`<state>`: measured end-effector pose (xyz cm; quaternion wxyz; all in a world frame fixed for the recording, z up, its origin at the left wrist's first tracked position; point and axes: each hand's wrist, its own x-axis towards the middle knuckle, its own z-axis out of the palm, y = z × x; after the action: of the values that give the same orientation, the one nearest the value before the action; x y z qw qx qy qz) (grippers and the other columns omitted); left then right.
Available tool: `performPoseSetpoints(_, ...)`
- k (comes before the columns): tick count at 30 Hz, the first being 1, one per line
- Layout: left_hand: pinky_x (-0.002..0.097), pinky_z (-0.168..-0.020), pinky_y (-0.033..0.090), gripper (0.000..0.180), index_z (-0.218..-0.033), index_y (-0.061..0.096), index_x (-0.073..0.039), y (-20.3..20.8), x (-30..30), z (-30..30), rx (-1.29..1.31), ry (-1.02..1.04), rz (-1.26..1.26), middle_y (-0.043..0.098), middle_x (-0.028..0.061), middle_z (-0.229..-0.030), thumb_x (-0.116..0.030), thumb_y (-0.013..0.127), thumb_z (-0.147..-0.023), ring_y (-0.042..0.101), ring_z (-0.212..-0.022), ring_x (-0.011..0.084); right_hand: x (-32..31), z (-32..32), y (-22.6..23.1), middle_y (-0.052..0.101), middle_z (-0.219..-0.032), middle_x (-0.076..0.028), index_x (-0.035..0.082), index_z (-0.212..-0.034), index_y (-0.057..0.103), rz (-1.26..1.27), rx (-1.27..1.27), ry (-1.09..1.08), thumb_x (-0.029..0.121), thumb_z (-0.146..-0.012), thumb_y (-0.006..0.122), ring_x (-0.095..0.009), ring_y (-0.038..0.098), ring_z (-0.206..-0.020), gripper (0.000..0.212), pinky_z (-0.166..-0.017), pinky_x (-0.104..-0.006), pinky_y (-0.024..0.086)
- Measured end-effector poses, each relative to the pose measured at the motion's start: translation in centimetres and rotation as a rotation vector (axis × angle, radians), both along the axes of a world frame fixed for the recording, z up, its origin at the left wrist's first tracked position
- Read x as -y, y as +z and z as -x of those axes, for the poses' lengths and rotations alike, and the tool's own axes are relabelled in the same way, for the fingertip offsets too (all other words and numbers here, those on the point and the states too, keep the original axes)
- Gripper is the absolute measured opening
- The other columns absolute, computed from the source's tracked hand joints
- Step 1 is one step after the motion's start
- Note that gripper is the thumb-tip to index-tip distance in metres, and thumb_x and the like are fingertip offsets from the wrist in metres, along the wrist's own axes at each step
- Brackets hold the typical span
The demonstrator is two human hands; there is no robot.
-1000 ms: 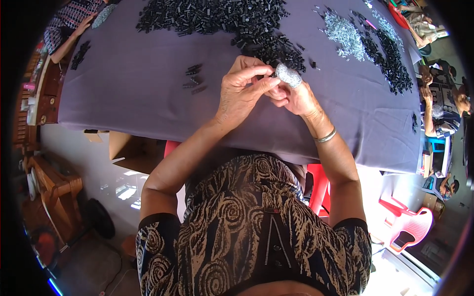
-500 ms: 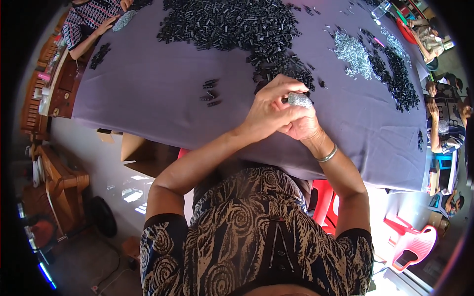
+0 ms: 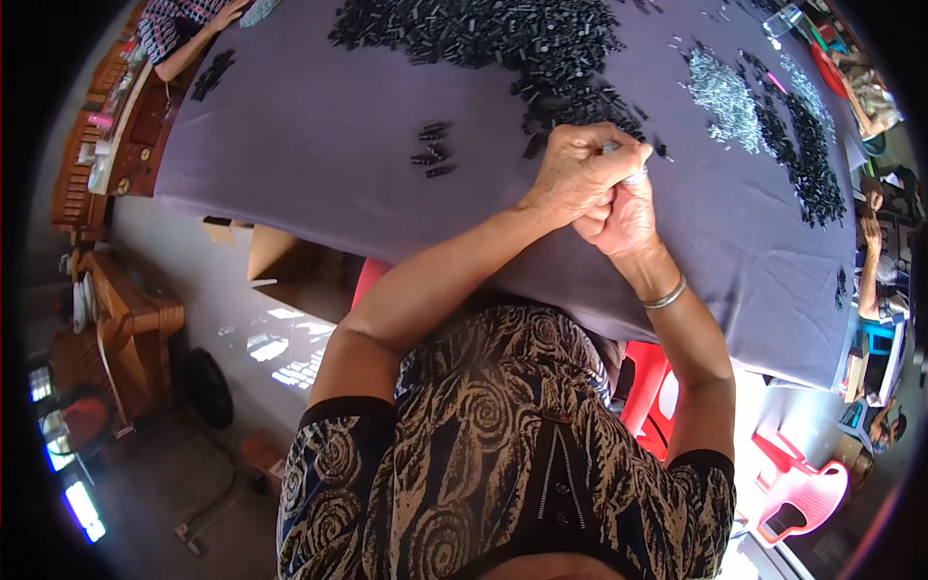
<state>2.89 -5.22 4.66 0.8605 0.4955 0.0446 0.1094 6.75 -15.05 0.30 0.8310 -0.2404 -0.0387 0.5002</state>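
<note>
Both my hands meet over the near part of a table covered with a purple-grey cloth [image 3: 319,145]. My left hand [image 3: 578,172] is closed over a small silvery bundle of metal pieces [image 3: 626,176], which is mostly hidden by the fingers. My right hand [image 3: 626,220] is clenched just below it, gripping the same bundle. A silver bangle [image 3: 667,295] sits on my right wrist. A large heap of small black parts [image 3: 503,39] lies beyond my hands, and a few loose black parts [image 3: 430,155] lie to their left.
A pile of silvery parts [image 3: 730,97] and a band of black parts [image 3: 802,155] lie at the right. Other people's arms show at the table's far left [image 3: 193,43] and right edge [image 3: 870,266]. Red and pink plastic chairs [image 3: 802,493] stand at lower right, a cardboard box [image 3: 290,266] under the table.
My hands have closed tighter together, and the silvery bundle that showed above my fingers is now almost covered. The view has shifted, so the hands sit lower in the picture.
</note>
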Motion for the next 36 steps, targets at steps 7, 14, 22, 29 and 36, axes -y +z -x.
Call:
performPoseSetpoints(7,0.0199,-0.046,0.035,0.02,-0.09,0.063,0.003,-0.7,-1.4,1.1,0.195,0.093,-0.438,0.052,-0.0008,-0.073,-0.013,0.069,-0.079,0.044,-0.059,0.0031,-0.5,1.0,2.2,0.037,-0.058,0.009,0.017,-0.08,0.051,0.123,0.152,-0.025,0.048,-0.08,0.058,-0.005,0.033,-0.045,0.031,-0.038,-0.0192,0.024)
performPoseSetpoints(14,0.0262,-0.067,0.048,0.013,-0.088,0.063,0.004,-1.2,-4.7,4.7,0.368,0.192,-0.742,0.061,0.0086,-0.088,-0.004,0.066,-0.078,0.059,-0.076,0.0146,-0.6,0.8,1.4,0.026,-0.056,0.01,0.017,-0.068,0.041,0.053,0.148,0.371,0.047,-0.086,0.052,-0.002,0.024,-0.047,0.036,-0.04,-0.0178,0.016)
performPoseSetpoints(22,0.0328,-0.056,0.046,0.018,-0.088,0.067,-0.001,-0.5,-14.9,8.0,0.009,0.512,-1.484,0.057,0.0102,-0.074,-0.015,0.07,-0.075,0.057,-0.06,0.025,-0.8,0.6,2.1,0.03,-0.059,0.007,0.01,-0.069,0.038,0.075,0.505,0.238,0.026,-0.092,0.051,-0.001,0.023,-0.049,0.03,-0.039,-0.0162,0.015)
performPoseSetpoints(29,0.0356,-0.072,0.047,0.026,-0.099,0.064,-0.004,-2.5,-17.6,8.1,-0.074,0.428,-1.519,0.057,0.008,-0.092,-0.018,0.068,-0.078,0.058,-0.086,0.0256,-0.7,0.1,1.7,0.031,-0.059,0.007,0.012,-0.071,0.04,0.12,0.547,0.187,0.023,-0.091,0.052,-0.001,0.023,-0.05,0.026,-0.04,-0.0166,0.014)
performPoseSetpoints(36,0.035,-0.09,0.042,0.064,-0.119,0.053,-0.004,-1.9,-15.9,8.0,0.124,0.246,-1.586,0.046,0.0142,-0.121,-0.03,0.078,-0.066,0.05,-0.108,0.0296,-0.7,0.1,1.6,0.032,-0.059,0.009,0.013,-0.073,0.042,0.105,0.519,0.127,0.018,-0.091,0.05,0.0,0.023,-0.05,0.021,-0.041,-0.0167,0.014)
